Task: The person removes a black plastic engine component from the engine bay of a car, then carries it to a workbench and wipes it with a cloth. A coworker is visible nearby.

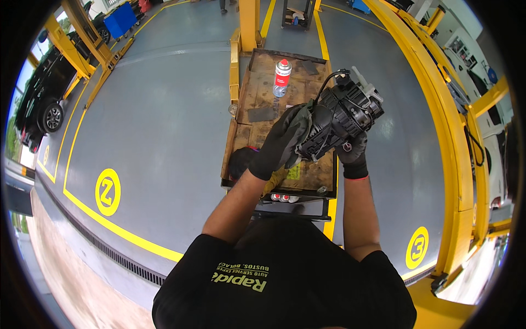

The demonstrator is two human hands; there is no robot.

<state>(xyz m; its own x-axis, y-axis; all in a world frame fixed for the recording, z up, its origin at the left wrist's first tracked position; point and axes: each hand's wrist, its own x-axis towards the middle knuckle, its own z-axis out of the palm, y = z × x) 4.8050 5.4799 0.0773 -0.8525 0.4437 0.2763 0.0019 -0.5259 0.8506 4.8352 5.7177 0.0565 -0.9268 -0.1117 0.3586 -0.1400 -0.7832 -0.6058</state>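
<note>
A bulky black car part (341,112), with ribbed sides, a thin black hose and a light grey lever-like piece, is held up over a worn trolley top (257,82). My left hand (285,134), in a dark work glove, grips its near left side. My right hand (353,151), also gloved, supports it from the lower right; the part hides some of those fingers. On the trolley beyond my left hand stands a spray can (281,79) with a red cap. A dark bundle (240,162) lies by my left wrist, with something yellow-brown (274,182) partly under my forearm.
Several cans (284,197) sit below the trolley's near edge. A yellow post (250,24) rises just behind the trolley. At the right stands a yellow vehicle lift (457,164). A black car (49,104) and a blue cabinet (120,22) are at the left.
</note>
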